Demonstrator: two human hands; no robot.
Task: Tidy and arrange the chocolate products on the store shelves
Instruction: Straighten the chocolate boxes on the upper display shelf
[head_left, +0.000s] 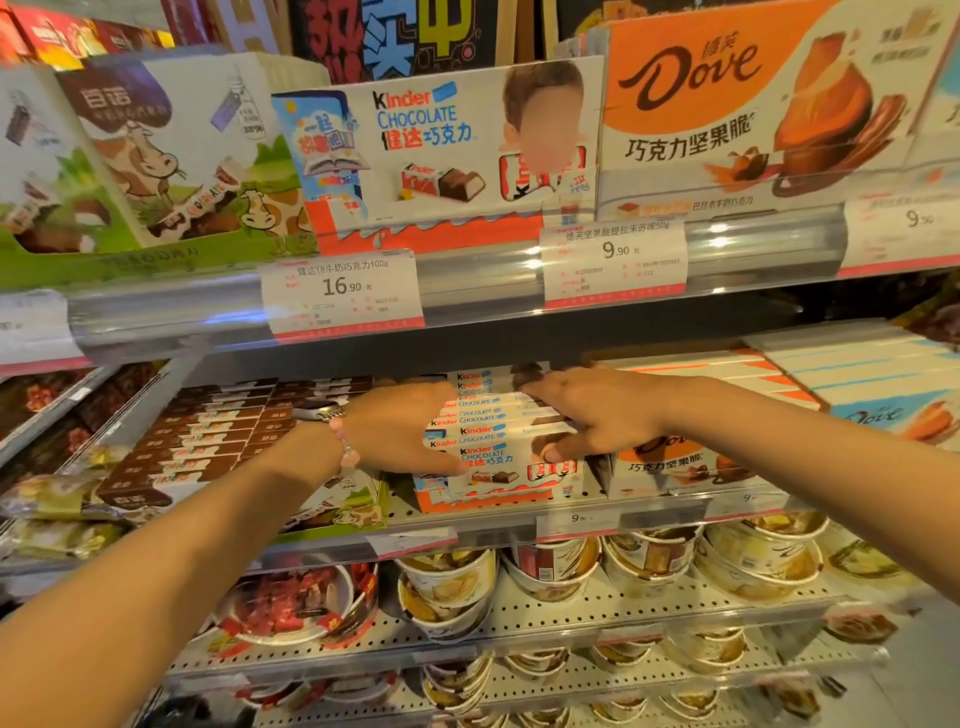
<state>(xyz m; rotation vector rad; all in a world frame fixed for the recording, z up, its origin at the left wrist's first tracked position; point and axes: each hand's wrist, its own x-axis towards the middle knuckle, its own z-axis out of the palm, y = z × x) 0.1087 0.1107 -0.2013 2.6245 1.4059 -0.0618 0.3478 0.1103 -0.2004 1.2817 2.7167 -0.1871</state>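
Kinder boxes (493, 441) | between left hand (402, 428) and right hand (602, 415), gripped

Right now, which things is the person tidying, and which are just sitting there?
Being tidied:
Kinder chocolate boxes, held between the left hand and right hand
Dove boxes and brown chocolate boxes beside them

Just sitting there:
Price tags
Paper cups on the shelf below
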